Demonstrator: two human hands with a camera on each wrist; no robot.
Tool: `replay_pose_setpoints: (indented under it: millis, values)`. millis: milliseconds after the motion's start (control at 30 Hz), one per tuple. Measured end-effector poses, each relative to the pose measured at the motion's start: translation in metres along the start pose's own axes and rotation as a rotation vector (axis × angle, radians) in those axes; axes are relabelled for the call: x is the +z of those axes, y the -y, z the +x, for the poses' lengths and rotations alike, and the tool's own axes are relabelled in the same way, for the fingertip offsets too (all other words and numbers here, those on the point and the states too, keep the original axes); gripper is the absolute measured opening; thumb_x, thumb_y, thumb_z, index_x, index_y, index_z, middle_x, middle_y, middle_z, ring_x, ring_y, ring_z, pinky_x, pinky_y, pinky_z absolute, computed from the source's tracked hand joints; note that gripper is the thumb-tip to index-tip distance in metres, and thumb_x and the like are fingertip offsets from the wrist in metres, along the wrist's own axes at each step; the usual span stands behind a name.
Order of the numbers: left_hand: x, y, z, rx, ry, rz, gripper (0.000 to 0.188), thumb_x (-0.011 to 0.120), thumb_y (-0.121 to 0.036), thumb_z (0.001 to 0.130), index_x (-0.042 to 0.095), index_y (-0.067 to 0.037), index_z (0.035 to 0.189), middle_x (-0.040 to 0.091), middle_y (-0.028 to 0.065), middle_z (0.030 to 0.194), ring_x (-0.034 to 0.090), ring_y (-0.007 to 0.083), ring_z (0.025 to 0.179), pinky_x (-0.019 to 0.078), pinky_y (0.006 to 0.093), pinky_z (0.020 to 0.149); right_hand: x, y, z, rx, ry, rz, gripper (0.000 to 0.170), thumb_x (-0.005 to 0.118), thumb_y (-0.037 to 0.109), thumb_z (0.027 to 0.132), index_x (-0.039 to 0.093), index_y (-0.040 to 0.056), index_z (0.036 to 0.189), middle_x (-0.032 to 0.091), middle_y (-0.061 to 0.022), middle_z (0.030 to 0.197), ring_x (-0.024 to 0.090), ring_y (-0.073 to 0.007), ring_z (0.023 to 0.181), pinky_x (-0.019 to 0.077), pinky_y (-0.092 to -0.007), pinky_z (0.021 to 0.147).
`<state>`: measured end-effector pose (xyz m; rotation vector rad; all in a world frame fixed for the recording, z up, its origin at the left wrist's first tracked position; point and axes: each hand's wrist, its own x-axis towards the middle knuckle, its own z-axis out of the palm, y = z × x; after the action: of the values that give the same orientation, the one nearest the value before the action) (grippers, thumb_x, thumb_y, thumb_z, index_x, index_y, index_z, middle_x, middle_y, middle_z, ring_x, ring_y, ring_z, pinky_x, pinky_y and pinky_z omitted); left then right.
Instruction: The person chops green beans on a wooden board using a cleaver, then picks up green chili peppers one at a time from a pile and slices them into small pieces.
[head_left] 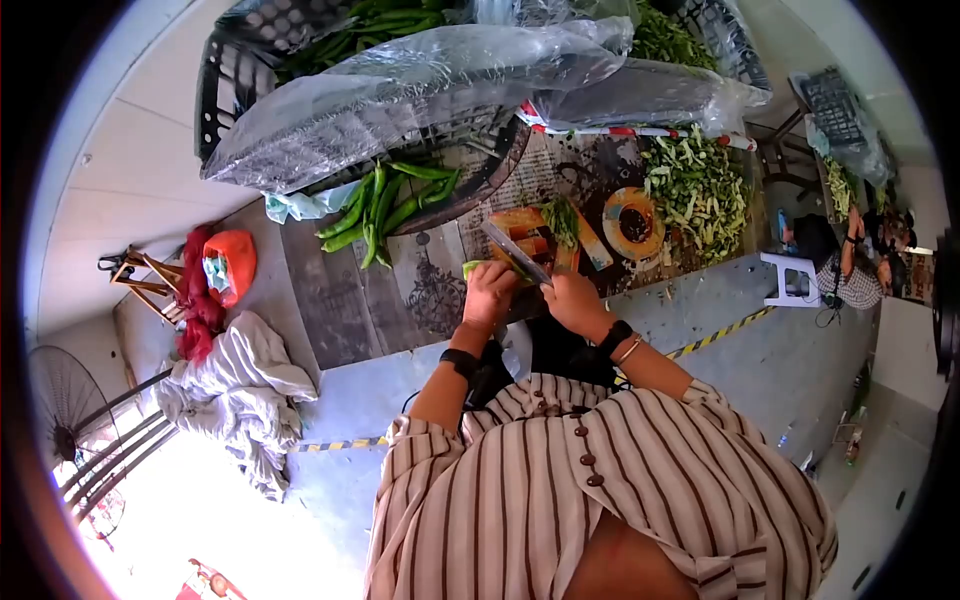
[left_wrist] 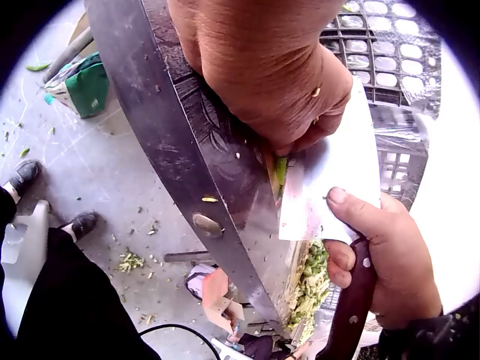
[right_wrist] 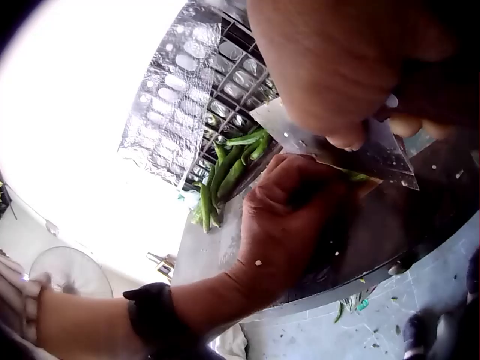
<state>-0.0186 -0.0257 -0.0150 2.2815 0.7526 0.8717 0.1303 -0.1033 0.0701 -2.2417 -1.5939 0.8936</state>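
Observation:
My left hand (head_left: pixel 490 295) pinches a green pepper (left_wrist: pixel 281 169) at the near edge of the table (head_left: pixel 370 305). In the left wrist view only a short length of the pepper shows under the fingertips; the hand hides the rest. My right hand (head_left: pixel 577 303) grips the dark riveted handle (left_wrist: pixel 352 296) of a broad-bladed knife (head_left: pixel 515 250), thumb on the blade's side. The blade stands right beside the pepper and the left fingertips. Several whole green peppers (head_left: pixel 375 215) lie in a heap beyond the left hand. A small bunch of cut green strips (head_left: pixel 562 220) lies just past the knife.
A large pile of chopped pepper (head_left: pixel 700 195) covers the table's right end. Crates (head_left: pixel 225 110) lined with clear plastic (head_left: pixel 430 85) stand along the back, with more peppers inside. A white stool (head_left: pixel 790 278) and another person (head_left: pixel 850 275) are off to the right.

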Motion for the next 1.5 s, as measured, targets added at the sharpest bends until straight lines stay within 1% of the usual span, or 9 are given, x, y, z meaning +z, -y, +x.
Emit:
replay_pose_setpoints:
  millis: [233,300,600,767,833,933,1167,1333,1500]
  values:
    - [-0.006,-0.004,0.004,-0.013,0.016,-0.031,0.015,0.061,-0.004,0.066,0.058,-0.009,0.079,0.056,0.0055,0.088,0.053,0.0280,0.085,0.0414,0.0378,0.074,0.006,0.000,0.008,0.068,0.102,-0.031,0.024,0.054,0.021,0.081,0.056,-0.0008,0.071,0.056,-0.0206,0.071,0.055,-0.0387,0.069,0.0438,-0.0466,0.062]
    - [-0.005,-0.006,0.002,-0.012,0.014,-0.023,0.015,0.061,-0.003,0.065,0.058,-0.009,0.079,0.056,0.0055,0.088,0.053,0.0281,0.084,0.0415,0.0378,0.073,0.017,-0.002,0.014,0.003,-0.027,-0.010,0.023,0.054,0.020,0.081,0.056,-0.0008,0.071,0.056,-0.0206,0.071,0.055,-0.0389,0.068,0.0439,-0.0466,0.061]
    - [-0.010,-0.003,0.004,-0.002,0.038,-0.065,0.019,0.062,-0.003,0.067,0.060,-0.007,0.086,0.058,0.0074,0.092,0.054,0.0289,0.088,0.0427,0.0368,0.077,0.018,-0.005,0.024,0.027,-0.135,0.030,0.022,0.055,0.020,0.081,0.055,-0.0004,0.073,0.056,-0.0200,0.071,0.055,-0.0391,0.069,0.0435,-0.0466,0.061]
    - [-0.009,-0.002,0.003,-0.012,0.053,-0.107,0.019,0.063,-0.005,0.068,0.060,-0.006,0.087,0.058,0.0085,0.093,0.054,0.0301,0.088,0.0425,0.0371,0.078,0.001,0.000,0.006,0.025,-0.109,0.020,0.020,0.054,0.018,0.082,0.054,-0.0010,0.076,0.056,-0.0199,0.073,0.054,-0.0391,0.070,0.0435,-0.0464,0.062]
    - [-0.010,-0.003,0.003,-0.030,0.040,-0.061,0.019,0.064,-0.006,0.068,0.060,-0.007,0.086,0.058,0.0084,0.092,0.054,0.0297,0.088,0.0419,0.0378,0.078,0.000,0.004,0.000,0.029,-0.014,0.028,0.020,0.054,0.018,0.081,0.054,-0.0014,0.076,0.056,-0.0202,0.076,0.054,-0.0391,0.071,0.0437,-0.0457,0.063]
    - [-0.009,-0.002,0.003,-0.033,0.050,-0.061,0.018,0.065,-0.007,0.067,0.060,-0.007,0.085,0.058,0.0078,0.090,0.054,0.0291,0.087,0.0414,0.0381,0.077,0.010,0.000,-0.005,-0.003,-0.034,0.043,0.020,0.055,0.018,0.081,0.055,-0.0015,0.075,0.056,-0.0207,0.078,0.055,-0.0390,0.071,0.0440,-0.0455,0.064]
    - [-0.006,-0.001,0.003,-0.029,0.035,-0.077,0.017,0.065,-0.007,0.066,0.060,-0.008,0.081,0.057,0.0062,0.087,0.054,0.0296,0.085,0.0412,0.0379,0.075,0.011,0.003,0.004,-0.019,0.033,-0.026,0.021,0.055,0.017,0.080,0.056,-0.0014,0.071,0.056,-0.0203,0.071,0.056,-0.0384,0.068,0.0441,-0.0468,0.061]
    - [-0.014,-0.007,0.006,-0.023,0.054,-0.078,0.014,0.062,-0.003,0.067,0.059,-0.005,0.081,0.057,0.0087,0.090,0.054,0.0299,0.086,0.0417,0.0377,0.076,0.023,0.019,0.030,-0.067,-0.122,-0.008,0.022,0.054,0.017,0.079,0.058,-0.0009,0.067,0.058,-0.0206,0.067,0.057,-0.0384,0.063,0.0454,-0.0463,0.058]
    - [-0.019,-0.009,0.009,0.007,0.082,-0.064,0.016,0.061,-0.001,0.067,0.059,-0.004,0.083,0.057,0.0086,0.092,0.054,0.0296,0.087,0.0425,0.0384,0.076,0.023,0.014,0.033,-0.060,-0.104,-0.020,0.022,0.053,0.017,0.079,0.058,-0.0009,0.068,0.058,-0.0207,0.068,0.058,-0.0381,0.065,0.0457,-0.0465,0.059]
